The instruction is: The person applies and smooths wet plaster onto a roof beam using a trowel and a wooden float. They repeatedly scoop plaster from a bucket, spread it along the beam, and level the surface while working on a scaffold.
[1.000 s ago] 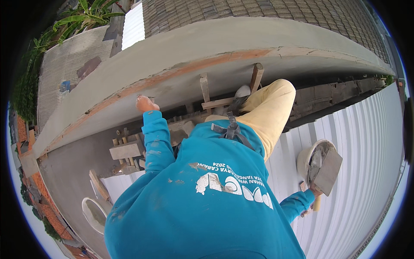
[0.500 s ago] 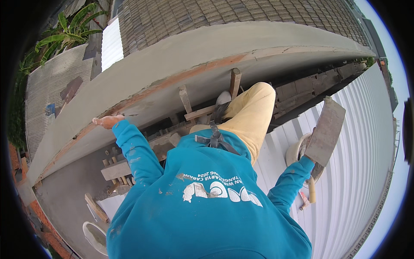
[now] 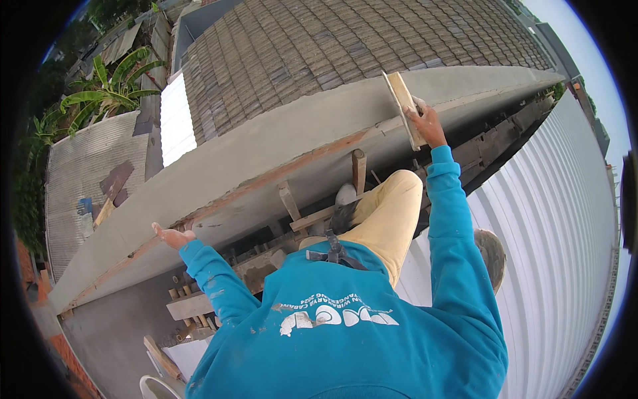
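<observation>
Float [image 3: 403, 101] at wall [image 3: 292, 133], roof [image 3: 332, 46] beyond

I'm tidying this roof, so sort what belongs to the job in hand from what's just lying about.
In the job:
- hand float, in the right hand
- plastered wall
- bucket, probably

Seemingly just lying about:
- timber plank, lower left
- brown sheet scraps, upper left

Outdoors, daylight. Brown-grey tiled roof [image 3: 286, 53] across the top; broad-leaved plant [image 3: 113, 90] upper left, near a bright white corrugated sheet [image 3: 177, 120]; weathered corrugated roof [image 3: 86, 159] below the plant. White ribbed metal roofing [image 3: 551, 226] at right; pale sky [image 3: 588, 60] beyond
</observation>
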Demonstrator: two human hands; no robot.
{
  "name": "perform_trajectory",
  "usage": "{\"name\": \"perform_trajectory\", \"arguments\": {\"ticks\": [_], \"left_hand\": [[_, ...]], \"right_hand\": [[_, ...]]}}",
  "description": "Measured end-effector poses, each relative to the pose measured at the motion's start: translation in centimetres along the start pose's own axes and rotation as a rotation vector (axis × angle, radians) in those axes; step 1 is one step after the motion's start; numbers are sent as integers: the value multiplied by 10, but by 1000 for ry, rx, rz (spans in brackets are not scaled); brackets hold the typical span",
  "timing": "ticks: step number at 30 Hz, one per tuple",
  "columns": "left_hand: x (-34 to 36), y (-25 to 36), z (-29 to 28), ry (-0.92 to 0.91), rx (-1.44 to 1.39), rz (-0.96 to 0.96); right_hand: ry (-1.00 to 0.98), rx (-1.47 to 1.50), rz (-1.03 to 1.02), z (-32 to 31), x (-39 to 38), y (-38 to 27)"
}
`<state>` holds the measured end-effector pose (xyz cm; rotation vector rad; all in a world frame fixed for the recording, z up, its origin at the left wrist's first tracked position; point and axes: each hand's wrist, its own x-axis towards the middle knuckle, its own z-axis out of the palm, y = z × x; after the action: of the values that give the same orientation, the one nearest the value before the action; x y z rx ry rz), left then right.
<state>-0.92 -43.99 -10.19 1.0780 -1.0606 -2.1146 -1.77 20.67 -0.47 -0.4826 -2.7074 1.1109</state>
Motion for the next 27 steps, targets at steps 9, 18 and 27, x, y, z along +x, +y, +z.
{"name": "perform_trajectory", "arguments": {"ticks": [9, 18, 27], "left_hand": [[22, -9, -17, -21, 40, 26], [-2, 5, -3, -8, 83, -53], [-2, 5, -8, -88, 116, -60]], "right_hand": [[86, -506, -343, 116, -67, -45], [217, -303, -144, 45, 18, -4], [167, -403, -160, 32, 87, 26]]}}
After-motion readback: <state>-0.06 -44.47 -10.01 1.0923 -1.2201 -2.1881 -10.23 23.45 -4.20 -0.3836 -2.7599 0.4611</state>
